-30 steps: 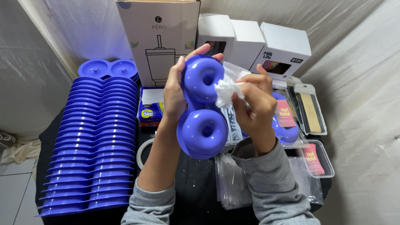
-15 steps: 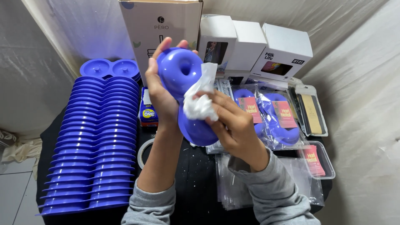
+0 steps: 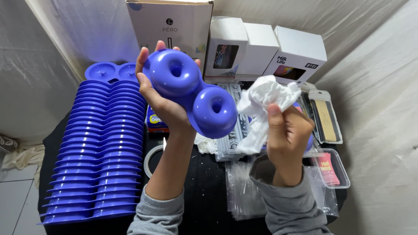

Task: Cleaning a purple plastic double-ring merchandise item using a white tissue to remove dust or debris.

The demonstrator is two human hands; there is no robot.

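A long stack of blue double-ring trays [image 3: 98,152] fills the black counter [image 3: 204,182] toward nine o'clock, nested so they take little room. White cartons [image 3: 261,50] line the back at twelve o'clock, and clear plastic bags [image 3: 244,191] lie near five o'clock. The left hand [image 3: 163,102] is closed around a blue double-ring mould [image 3: 191,93], fingers wrapped behind one ring, lifting it off the counter so its domed face turns toward the camera. Its long axis runs from ten o'clock to four o'clock. The right hand [image 3: 289,130], apart from the mould at three o'clock, is clenched on a crumpled white tissue [image 3: 263,102].
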